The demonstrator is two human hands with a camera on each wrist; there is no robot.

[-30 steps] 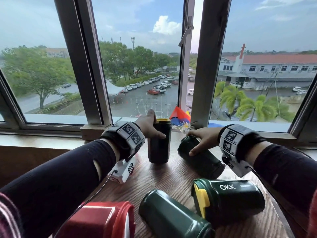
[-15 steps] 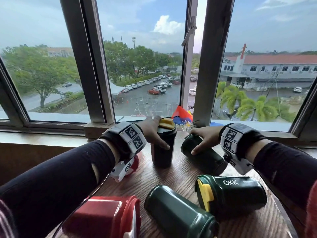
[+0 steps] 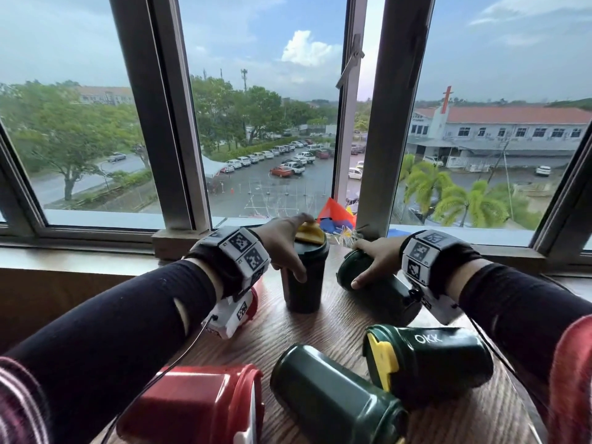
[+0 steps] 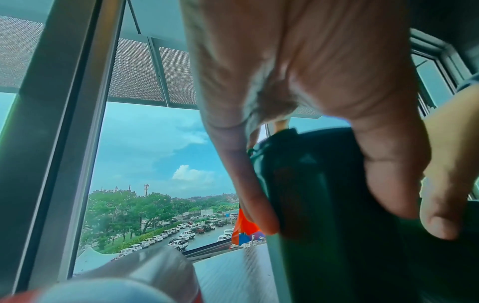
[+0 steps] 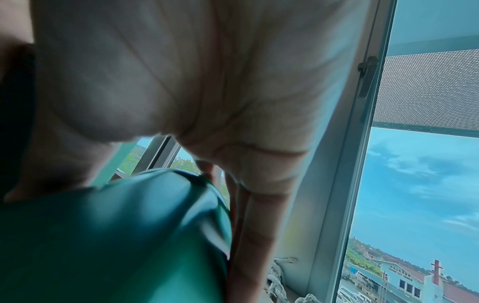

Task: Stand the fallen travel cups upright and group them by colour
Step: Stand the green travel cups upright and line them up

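The left hand point(image 3: 285, 243) grips an upright dark green cup point(image 3: 304, 274) near its lid, thumb on the near wall and fingers round the far side, at the far edge of the table point(image 3: 323, 334) by the window frame point(image 3: 179, 123). The right hand point(image 3: 373, 262) curls over the end of a fallen green cup point(image 3: 381, 290) lying just right of it, fingers wrapped round the far rim.

The step in hand looks to be setting the first cup down square and tipping the second one up beside it. To do that well, the left hand should let go only once the base sits flat on the wood, since a tall narrow cup gripped high can topple. The right hand would do best to pivot its cup about the lower end rather than lift it clear (the smooth wall may slip in a one-sided grip), and land it just beside the standing one, so the greens start a group.

The cups are dark green with yellow lids point(image 3: 309, 233); two more point(image 3: 429, 360) lie on their sides nearer the person, one marked OKK, its neighbour point(image 3: 333, 398) touching it. A red cup point(image 3: 198, 408) lies fallen at near left, another point(image 3: 251, 302) partly hidden under the left wrist
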